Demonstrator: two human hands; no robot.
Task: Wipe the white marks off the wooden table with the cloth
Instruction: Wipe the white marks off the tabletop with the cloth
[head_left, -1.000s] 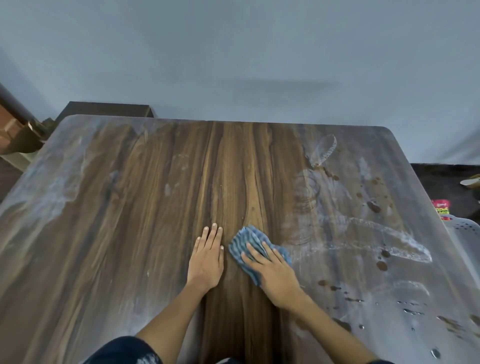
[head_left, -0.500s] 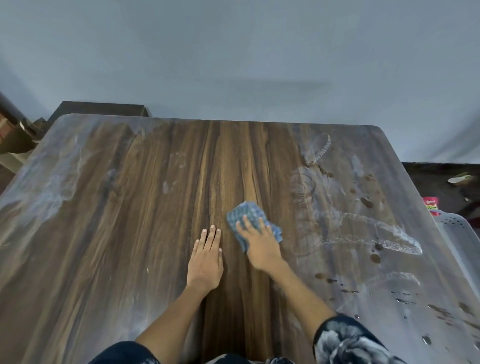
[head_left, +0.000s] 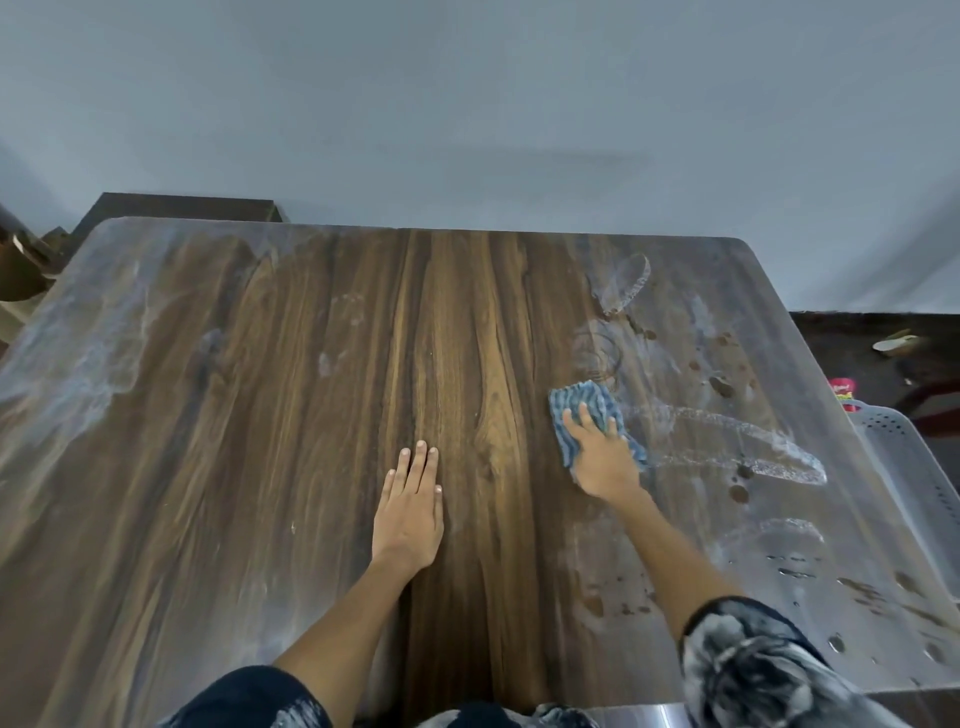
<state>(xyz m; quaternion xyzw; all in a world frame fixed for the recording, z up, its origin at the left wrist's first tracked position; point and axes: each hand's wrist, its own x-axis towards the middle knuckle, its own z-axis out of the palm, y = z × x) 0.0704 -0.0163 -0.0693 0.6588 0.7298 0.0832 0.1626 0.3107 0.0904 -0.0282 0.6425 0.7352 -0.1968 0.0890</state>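
A blue striped cloth (head_left: 584, 402) lies flat on the wooden table (head_left: 260, 467), right of centre. My right hand (head_left: 602, 457) presses on it with fingers spread and nearly straight. Just right of the cloth runs a long white streak (head_left: 743, 441); fainter white marks (head_left: 621, 283) sit further back. A broad white haze (head_left: 72, 364) covers the table's left side. My left hand (head_left: 410, 506) rests flat on the bare wood at the centre, fingers straight.
Dark wet spots (head_left: 722, 387) dot the right part of the table. A white perforated basket (head_left: 904, 467) stands beyond the right edge, with a red packet (head_left: 841, 389) behind it. A dark cabinet (head_left: 176, 208) is past the far left corner. A grey wall runs behind.
My right hand has slid the cloth away from me and to the right, up to the edge of the white streaks. My left hand has stayed in place.
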